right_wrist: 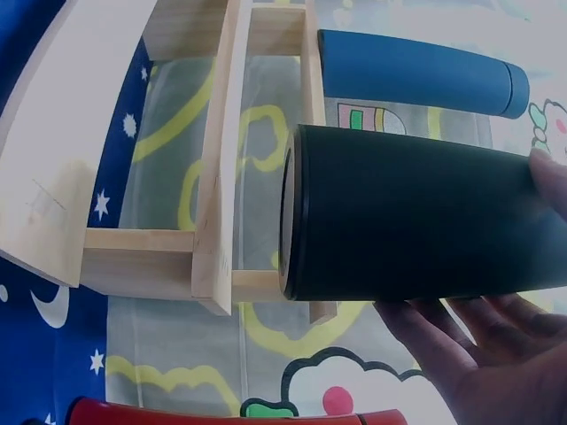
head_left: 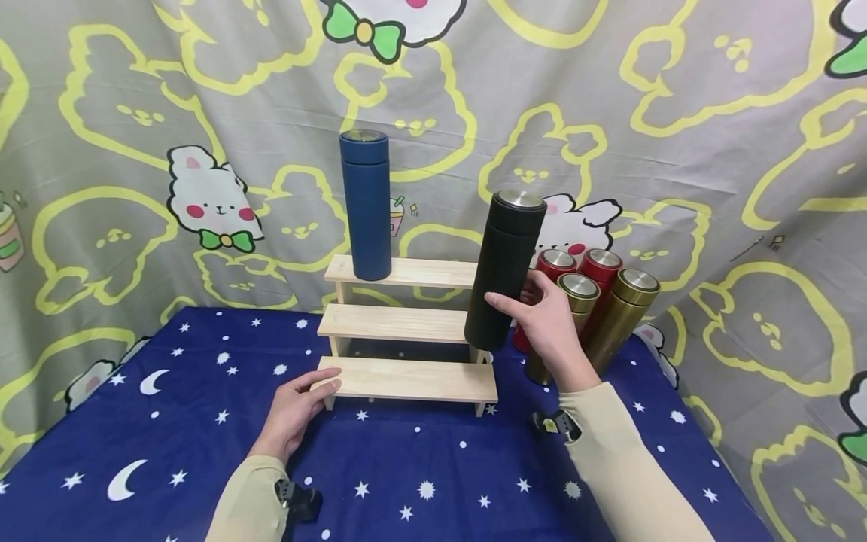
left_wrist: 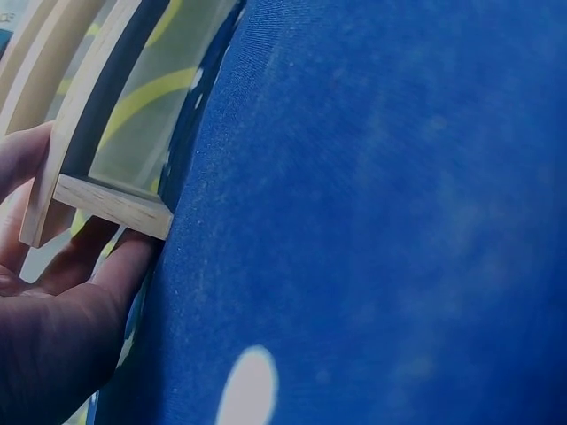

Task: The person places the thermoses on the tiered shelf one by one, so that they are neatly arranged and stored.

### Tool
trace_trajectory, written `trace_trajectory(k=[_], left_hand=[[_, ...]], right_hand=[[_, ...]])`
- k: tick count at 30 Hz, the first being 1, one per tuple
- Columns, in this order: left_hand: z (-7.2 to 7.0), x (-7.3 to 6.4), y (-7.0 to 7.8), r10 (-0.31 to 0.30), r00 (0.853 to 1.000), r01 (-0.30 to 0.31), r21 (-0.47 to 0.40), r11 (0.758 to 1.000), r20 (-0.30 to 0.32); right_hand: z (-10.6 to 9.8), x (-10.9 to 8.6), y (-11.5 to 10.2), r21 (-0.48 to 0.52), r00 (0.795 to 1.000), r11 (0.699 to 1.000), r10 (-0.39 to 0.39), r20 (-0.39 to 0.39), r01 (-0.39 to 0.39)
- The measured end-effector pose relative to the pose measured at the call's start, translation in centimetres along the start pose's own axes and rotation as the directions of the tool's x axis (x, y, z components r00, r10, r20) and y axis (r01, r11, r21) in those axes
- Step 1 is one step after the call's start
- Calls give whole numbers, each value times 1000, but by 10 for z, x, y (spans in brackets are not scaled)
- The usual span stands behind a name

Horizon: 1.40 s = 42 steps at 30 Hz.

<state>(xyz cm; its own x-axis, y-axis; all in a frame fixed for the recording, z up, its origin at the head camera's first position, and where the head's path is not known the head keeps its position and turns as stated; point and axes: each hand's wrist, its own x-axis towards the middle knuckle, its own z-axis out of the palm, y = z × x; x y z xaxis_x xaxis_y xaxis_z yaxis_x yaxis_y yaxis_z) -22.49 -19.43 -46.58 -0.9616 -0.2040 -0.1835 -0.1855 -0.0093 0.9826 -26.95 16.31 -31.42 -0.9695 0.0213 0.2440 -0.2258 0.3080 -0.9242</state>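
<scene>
My right hand (head_left: 550, 324) grips a black thermos bottle (head_left: 504, 263) around its lower half, thumb on the near side. The bottle tilts slightly, off the table, in front of the right end of a three-step wooden stand (head_left: 406, 379). In the right wrist view the black bottle's base (right_wrist: 288, 217) points toward the steps, apart from them. My left hand (head_left: 294, 410) holds the left end of the lowest step; in the left wrist view the thumb (left_wrist: 25, 159) lies on the board and fingers reach beneath it. A blue thermos bottle (head_left: 367, 211) stands upright on the top step's left part.
Right of the stand cluster two gold thermos bottles (head_left: 622, 320) and two red ones (head_left: 600, 265), partly hidden by my right hand. A dark blue star-and-moon cloth (head_left: 427, 467) covers the table. Behind hangs a grey curtain (head_left: 284, 98) with yellow cartoon outlines.
</scene>
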Motion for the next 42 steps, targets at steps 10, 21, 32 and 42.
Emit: trace_trajectory(k=[10, 21, 32, 42], left_hand=[[1, 1, -1, 3, 1000, -3, -19, 1000, 0], [0, 0, -1, -1, 1000, 1, -2, 1000, -2], [-2, 0, 0, -7, 1000, 7, -4, 1000, 2], [0, 2, -2, -12, 1000, 12, -11, 1000, -4]], right_hand=[[2, 14, -6, -30, 1000, 1000, -3, -3, 3], [9, 33, -24, -16, 997, 997, -82, -14, 81], [19, 50, -35, 87, 992, 989, -117, -42, 120], [23, 76, -37, 136, 993, 985, -102, -61, 110]])
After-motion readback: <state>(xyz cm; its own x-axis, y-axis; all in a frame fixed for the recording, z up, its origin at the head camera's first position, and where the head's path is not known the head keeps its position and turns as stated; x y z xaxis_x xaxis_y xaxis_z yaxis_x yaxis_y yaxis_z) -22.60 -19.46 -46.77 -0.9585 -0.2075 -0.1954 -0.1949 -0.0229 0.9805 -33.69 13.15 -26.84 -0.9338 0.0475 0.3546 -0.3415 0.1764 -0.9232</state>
